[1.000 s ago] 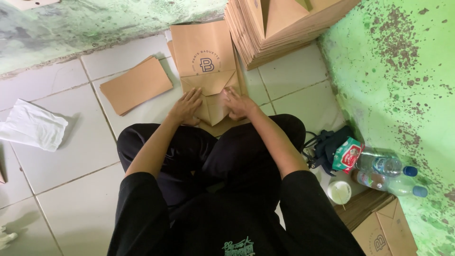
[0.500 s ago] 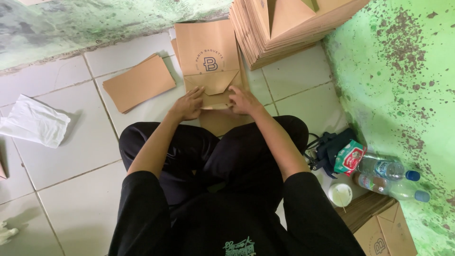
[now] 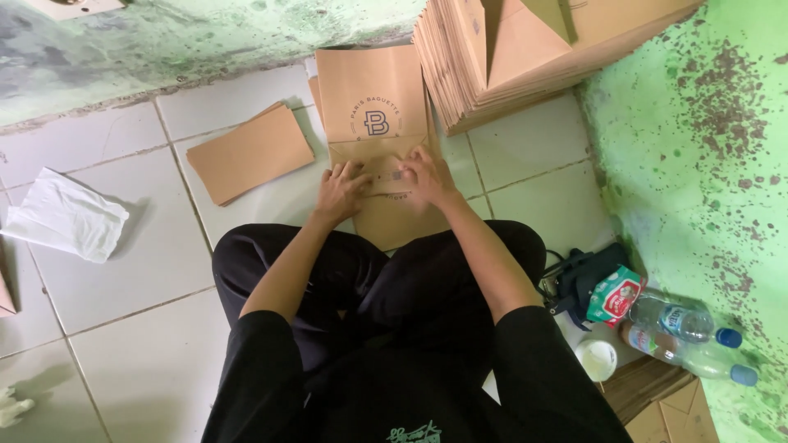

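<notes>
A flat brown paper bag (image 3: 373, 111) with a round dark printed mark lies on the white tiled floor in front of my crossed legs. Its near end is folded over. My left hand (image 3: 341, 190) and my right hand (image 3: 425, 177) both press flat on that folded part, fingers spread, side by side. More brown paper (image 3: 402, 221) lies under it toward my knees.
A tall stack of brown paper bags (image 3: 525, 49) leans at the upper right. A small pile of flat brown sheets (image 3: 249, 153) lies to the left, a white cloth (image 3: 66, 215) farther left. Plastic bottles (image 3: 685, 324), a small packet, a white lid and a dark pouch sit by the green wall.
The bag's near end has been folded down flat. Both hands have shifted from pinching the fold to pressing on it, slightly nearer together.
</notes>
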